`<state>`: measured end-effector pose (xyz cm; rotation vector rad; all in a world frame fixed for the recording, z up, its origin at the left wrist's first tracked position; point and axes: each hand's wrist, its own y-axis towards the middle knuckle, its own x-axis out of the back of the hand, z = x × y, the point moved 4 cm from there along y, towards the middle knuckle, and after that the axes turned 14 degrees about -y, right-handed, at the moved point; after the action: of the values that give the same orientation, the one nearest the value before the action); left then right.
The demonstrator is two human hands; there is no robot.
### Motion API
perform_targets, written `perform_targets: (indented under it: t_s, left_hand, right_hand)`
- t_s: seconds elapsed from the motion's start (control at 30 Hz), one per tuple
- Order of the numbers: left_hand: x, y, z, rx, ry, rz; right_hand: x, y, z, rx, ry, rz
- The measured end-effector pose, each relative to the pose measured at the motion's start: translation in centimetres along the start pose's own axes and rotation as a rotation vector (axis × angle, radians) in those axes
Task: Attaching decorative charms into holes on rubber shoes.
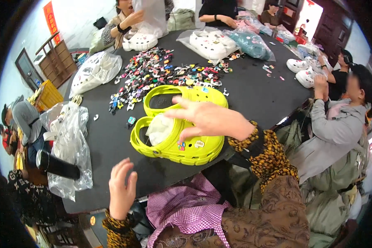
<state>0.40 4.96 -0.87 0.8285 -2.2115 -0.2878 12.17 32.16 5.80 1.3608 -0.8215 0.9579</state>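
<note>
Left end of the black table [264, 99]: a black tube [58, 164] lay on its side over a crumpled clear bag [76, 140] with white shoes in it. Farther back, a bagged white clog [87, 74] sat close to the table's left edge.

Left hand [122, 188] was up at the near edge, well apart from the shoes, fingers loosely raised, nothing in it. A small blue charm [131, 120] lay on its own beyond that hand. Past it, a wide heap of mixed charms [165, 70] spread over the far middle.

Lime-green clogs [186, 155] stood side by side at the near middle, heels left, toes right. Both carried charms; the near one had white stuffing [160, 129] in its opening.

Right hand [211, 118] was over the pair, fingers spread leftward, gripping nothing. I couldn't tell if the fingertips touched the shoes.

Far side, right of the heap: more bagged white clogs [213, 43], then a teal bag [252, 45]. Far right: loose white clogs [304, 74] by a seated person in a grey jacket [337, 134].
</note>
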Motion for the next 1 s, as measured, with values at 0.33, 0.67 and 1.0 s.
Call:
perform_targets:
  t_s: [0.33,0.67,1.0]
  left_hand:
    - [-2.7,-3.8,3.1,0.161,0.100,-0.004]
    - [-3.0,-3.9,3.8,0.150,0.123,-0.024]
    - [-2.8,-4.0,3.5,0.107,0.128,-0.027]
  right_hand:
    - [-0.8,1.2,0.5,0.024,0.064,0.416]
    - [-0.7,0.2,0.6,0.014,0.042,0.388]
    - [6.3,-5.6,-6.9,-0.191,-0.356,-0.132]
